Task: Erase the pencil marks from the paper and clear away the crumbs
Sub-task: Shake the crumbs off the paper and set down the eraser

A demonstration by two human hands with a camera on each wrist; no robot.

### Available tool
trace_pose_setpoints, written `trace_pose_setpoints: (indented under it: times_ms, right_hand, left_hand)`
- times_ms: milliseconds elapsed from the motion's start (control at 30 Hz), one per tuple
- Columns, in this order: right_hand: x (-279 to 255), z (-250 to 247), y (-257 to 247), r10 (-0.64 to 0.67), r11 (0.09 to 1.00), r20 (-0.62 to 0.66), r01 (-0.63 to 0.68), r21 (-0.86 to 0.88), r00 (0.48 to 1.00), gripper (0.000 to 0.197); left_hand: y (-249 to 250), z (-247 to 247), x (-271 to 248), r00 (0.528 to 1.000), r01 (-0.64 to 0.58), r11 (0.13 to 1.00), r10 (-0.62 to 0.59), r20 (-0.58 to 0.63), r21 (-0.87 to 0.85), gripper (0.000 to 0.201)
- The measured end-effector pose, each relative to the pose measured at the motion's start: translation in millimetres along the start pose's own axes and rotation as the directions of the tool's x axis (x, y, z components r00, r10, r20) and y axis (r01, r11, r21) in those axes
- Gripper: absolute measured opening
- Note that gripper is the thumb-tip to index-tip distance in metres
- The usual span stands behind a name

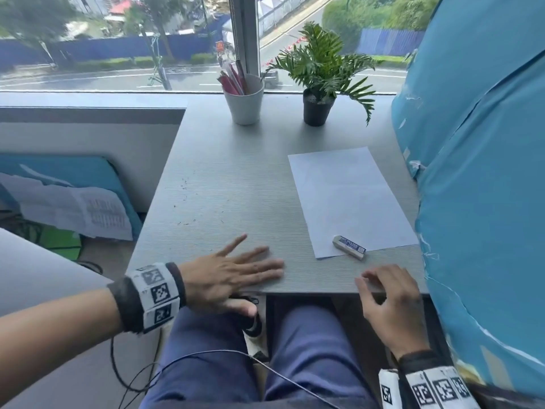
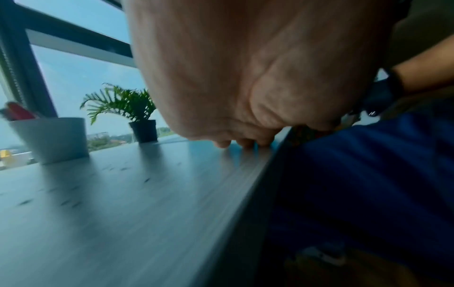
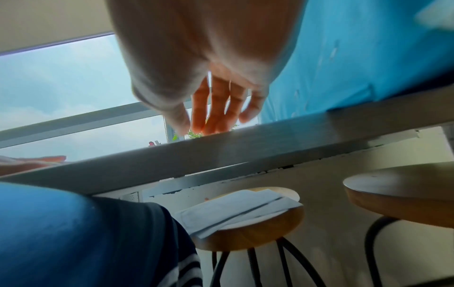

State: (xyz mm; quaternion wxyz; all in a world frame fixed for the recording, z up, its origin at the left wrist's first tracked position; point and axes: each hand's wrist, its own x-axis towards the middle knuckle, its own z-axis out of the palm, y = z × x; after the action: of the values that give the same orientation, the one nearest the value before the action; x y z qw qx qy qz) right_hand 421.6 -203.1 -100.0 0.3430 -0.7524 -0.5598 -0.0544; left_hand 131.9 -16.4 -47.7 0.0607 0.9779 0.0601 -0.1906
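A white sheet of paper (image 1: 351,199) lies on the right half of the grey table (image 1: 236,172), and no pencil marks are visible on it from here. A white eraser with a blue sleeve (image 1: 349,247) rests on the paper's near corner. Small dark crumbs (image 1: 184,187) are scattered over the table's left-middle part, seen as blurred specks (image 2: 147,179) in the left wrist view. My left hand (image 1: 236,270) lies flat on the table near the front edge, fingers straight and spread. My right hand (image 1: 386,296) hovers at the front edge below the eraser, fingers loosely bent, holding nothing.
At the back by the window stand a white cup of pens (image 1: 244,104) and a potted plant (image 1: 318,107). A large blue-wrapped object (image 1: 477,172) borders the table's right side. Under the table are wooden stools (image 3: 248,231), one bearing papers.
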Motion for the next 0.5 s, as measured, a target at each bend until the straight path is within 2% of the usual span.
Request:
trace_pose_setpoints:
  times_ms: [100, 200, 267, 333, 400, 467, 500]
  right_hand:
    - [-6.8, -4.8, 7.6, 0.020, 0.999, 0.051, -0.022, 0.036, 0.999, 0.008]
    - [-2.4, -10.9, 7.7, 0.041, 0.998, 0.096, -0.046, 0.052, 0.994, 0.011]
    - [1.6, -13.1, 6.8, 0.063, 0.996, 0.131, -0.071, 0.056, 0.989, 0.018]
    - [3.8, -14.5, 6.2, 0.085, 0.993, 0.158, -0.097, 0.070, 0.984, 0.019]
    - [3.6, -14.9, 5.5, 0.097, 0.991, 0.168, -0.112, 0.079, 0.981, 0.019]
    - [3.7, -15.7, 4.3, 0.105, 0.989, 0.172, -0.121, 0.081, 0.979, 0.020]
    - [4.5, -16.1, 4.1, 0.114, 0.988, 0.176, -0.130, 0.083, 0.978, 0.020]
  left_hand:
    - [-48.9, 2.8, -4.0, 0.981, 0.191, 0.980, -0.191, -0.002, -0.054, 0.075]
    - [-99.0, -4.5, -13.3, 0.895, 0.444, 0.893, -0.439, 0.079, -0.072, 0.083]
    - [-104.8, -13.6, -18.3, 0.859, 0.512, 0.857, -0.510, 0.050, -0.055, 0.096]
    - [-79.7, -19.2, -20.1, 0.907, 0.420, 0.907, -0.420, -0.014, -0.032, 0.092]
    - [-38.8, -16.8, -21.7, 0.973, 0.215, 0.976, -0.216, -0.082, -0.017, 0.085]
    - [-2.3, -6.4, -22.0, 0.997, 0.025, 0.999, -0.023, -0.068, 0.023, 0.083]
    - [6.5, 0.5, -22.0, 0.999, -0.032, 0.999, 0.034, -0.042, 0.037, 0.082]
